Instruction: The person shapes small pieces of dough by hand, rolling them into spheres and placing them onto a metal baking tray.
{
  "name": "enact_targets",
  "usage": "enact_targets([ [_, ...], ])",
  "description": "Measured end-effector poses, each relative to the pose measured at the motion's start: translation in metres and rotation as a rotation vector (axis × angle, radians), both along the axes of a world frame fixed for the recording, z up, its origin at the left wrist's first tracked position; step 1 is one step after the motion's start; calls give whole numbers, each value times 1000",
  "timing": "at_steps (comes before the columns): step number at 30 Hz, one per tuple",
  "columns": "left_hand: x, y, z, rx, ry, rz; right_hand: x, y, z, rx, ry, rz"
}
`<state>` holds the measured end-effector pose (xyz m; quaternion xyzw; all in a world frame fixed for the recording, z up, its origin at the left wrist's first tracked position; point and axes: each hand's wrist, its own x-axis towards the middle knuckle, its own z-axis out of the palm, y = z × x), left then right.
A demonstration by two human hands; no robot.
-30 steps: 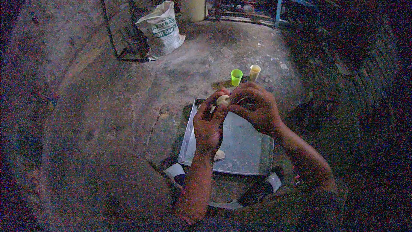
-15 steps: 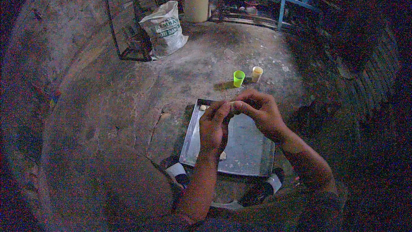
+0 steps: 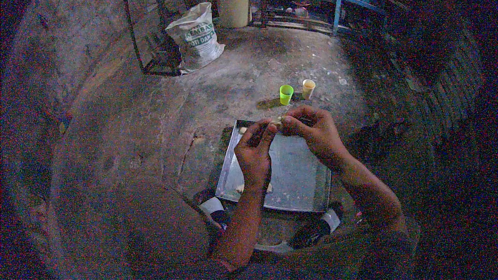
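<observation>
Over the far part of a shallow metal tray (image 3: 301, 171), both my hands meet at the fingertips. A small pale piece, looking like dough (image 3: 278, 121), is pinched between them. My left hand (image 3: 253, 153) is closed on its left side, thumb against fingers. From the right, my right hand (image 3: 322, 134) pinches the same piece with bent fingers. In the tray lie a rounded pale lump (image 3: 243, 130) at the far left corner and another pale bit (image 3: 240, 189) near the front left. A further piece is partly hidden behind my left wrist.
Beyond the tray stand a bright green cup (image 3: 286, 95) and a pale cup (image 3: 308, 89). Farther back are a white sack (image 3: 197, 39), a dark frame (image 3: 136, 33), a cream bucket (image 3: 233, 2) and a blue metal stand (image 3: 337, 10). Concrete floor surrounds them.
My left hand has shifted slightly left and its fingers have opened out a little, so more of the pale piece shows between my fingertips. My right hand is nearly in the same place.
</observation>
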<state>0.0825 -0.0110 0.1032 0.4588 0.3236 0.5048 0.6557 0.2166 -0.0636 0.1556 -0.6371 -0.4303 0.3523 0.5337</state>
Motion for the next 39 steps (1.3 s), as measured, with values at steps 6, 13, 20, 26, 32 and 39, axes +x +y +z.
enact_targets([
  [6, 9, -12, -7, 58, 14, 93, -19, -4, -14, 292, -570, -153],
  [13, 4, -7, -8, 126, 88, -6, -16, -7, -8, 195, -568, -163],
  [20, -13, 8, -1, 23, 26, -134, -10, -4, 6, 192, -568, 80],
  [26, -28, 13, -10, 440, 160, -196, 7, -17, -2, 200, -622, 261],
  [32, -26, 9, -23, 447, 84, -170, -5, -19, -9, 23, -274, 141],
  [39, -23, 8, -18, 212, -25, -262, -4, -15, 6, 109, -96, 134],
])
